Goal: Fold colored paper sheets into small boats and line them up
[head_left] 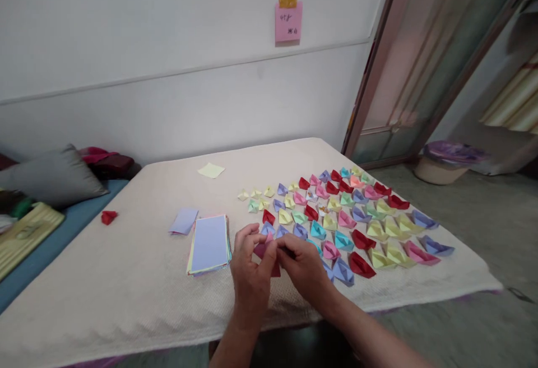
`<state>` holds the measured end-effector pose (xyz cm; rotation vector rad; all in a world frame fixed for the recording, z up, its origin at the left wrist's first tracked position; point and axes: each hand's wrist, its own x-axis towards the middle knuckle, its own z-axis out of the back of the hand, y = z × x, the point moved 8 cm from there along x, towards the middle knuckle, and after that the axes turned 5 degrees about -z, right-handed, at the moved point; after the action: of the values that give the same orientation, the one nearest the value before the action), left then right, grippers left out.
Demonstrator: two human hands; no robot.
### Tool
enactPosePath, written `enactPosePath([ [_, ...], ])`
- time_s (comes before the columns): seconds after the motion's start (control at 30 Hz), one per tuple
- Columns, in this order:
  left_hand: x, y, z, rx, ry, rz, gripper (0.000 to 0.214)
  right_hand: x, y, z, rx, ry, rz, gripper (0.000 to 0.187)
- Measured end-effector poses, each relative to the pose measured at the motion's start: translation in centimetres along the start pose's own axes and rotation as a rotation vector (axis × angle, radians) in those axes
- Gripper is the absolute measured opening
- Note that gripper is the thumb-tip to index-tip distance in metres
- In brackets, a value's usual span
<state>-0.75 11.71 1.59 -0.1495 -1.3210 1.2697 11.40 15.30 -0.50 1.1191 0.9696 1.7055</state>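
Note:
My left hand (251, 267) and my right hand (303, 267) meet over the front of the table, fingers pinched on a dark red piece of folded paper (264, 251) held between them. Only small parts of the paper show between the fingers. Left of my hands lies a stack of coloured paper sheets (209, 243) with a lilac sheet on top. Right of and behind my hands, several folded paper boats (344, 217) in red, pink, yellow, green, blue and lilac are laid out in rows.
The table is covered by a cream cloth (126, 278). On it lie a loose lilac sheet (184, 220), a yellow sheet (210, 170) and a red folded scrap (109, 217). A grey cushion (54, 176) sits at left. A pink note (288, 21) is taped to the wall.

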Motion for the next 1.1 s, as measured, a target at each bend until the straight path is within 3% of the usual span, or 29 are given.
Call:
enactPosePath([
  [0.13, 0.1, 1.0, -0.1, -0.111, 0.014, 0.13, 0.014, 0.1, -0.2, -0.2, -0.044, 0.017, -0.022, 0.02],
  [0.27, -0.3, 2.8, -1.2, -0.386, 0.09, 0.373, 0.016, 0.3, -1.3, -1.0, 0.099, 0.118, -0.151, 0.017],
  [0.4, -0.7, 4.2, -1.7, -0.637, 0.078, 0.564, 0.017, 0.3, -1.9, -1.5, 0.227, 0.204, -0.236, 0.015],
  [0.53, -0.5, 3.9, -1.5, -0.688, 0.1, 0.54, 0.037, 0.5, -1.7, -1.2, 0.207, 0.199, -0.204, 0.016],
  [0.7, -0.1, 2.8, -0.7, -0.583, 0.084, 0.432, 0.04, 0.8, -1.9, -1.3, 0.296, 0.211, -0.212, 0.013],
  [0.93, -0.3, 2.3, -0.5, -0.694, 0.111, 0.42, 0.019, 0.1, -2.9, -2.2, 0.723, 0.453, -0.386, 0.017],
  [1.1, -0.5, 1.3, -0.6, -0.74, 0.16, 0.408, 0.017, -0.3, -3.3, -2.6, 0.831, 0.503, -0.468, 0.018],
])
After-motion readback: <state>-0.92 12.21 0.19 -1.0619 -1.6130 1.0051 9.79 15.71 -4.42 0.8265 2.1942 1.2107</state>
